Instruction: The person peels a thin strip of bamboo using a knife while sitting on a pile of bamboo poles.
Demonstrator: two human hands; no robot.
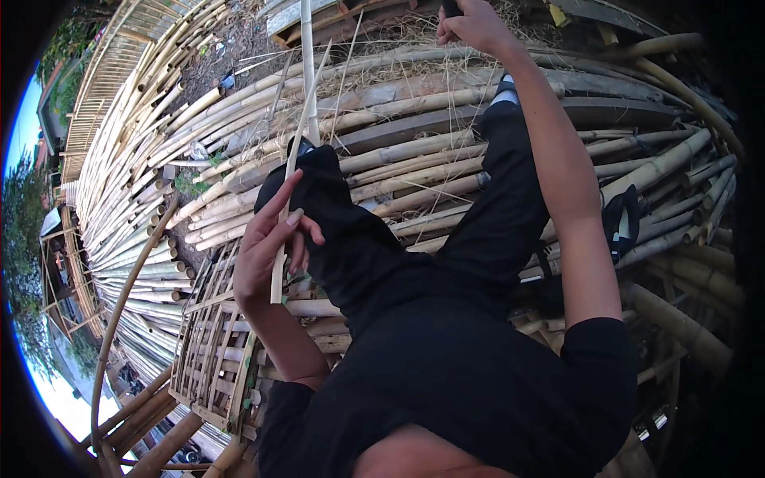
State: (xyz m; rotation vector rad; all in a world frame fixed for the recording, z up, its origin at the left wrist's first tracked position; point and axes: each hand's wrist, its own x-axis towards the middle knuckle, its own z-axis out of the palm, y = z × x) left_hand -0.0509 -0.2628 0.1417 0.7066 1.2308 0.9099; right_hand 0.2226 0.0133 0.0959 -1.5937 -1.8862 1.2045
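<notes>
My left hand [275, 239] holds a pale, narrow bamboo strip [296, 143] between thumb and fingers, its index finger stretched along it. The strip's lower end sticks out below the hand, and its upper part slants up past my left knee. Beside it, a thicker length of bamboo [309, 72] runs up to the top edge of the view. My right arm reaches far forward, and my right hand [476, 28] is closed around a black handle [452, 7] at the top edge. Whatever lies beyond that handle is out of view.
Bamboo poles [414, 151] lie in rows under and around my legs, with a large stack [135, 215] at the left. A slatted bamboo bench [211, 358] stands by my left elbow. Dry shavings [398, 76] litter the ground ahead. A dark sandal [621, 223] rests at the right.
</notes>
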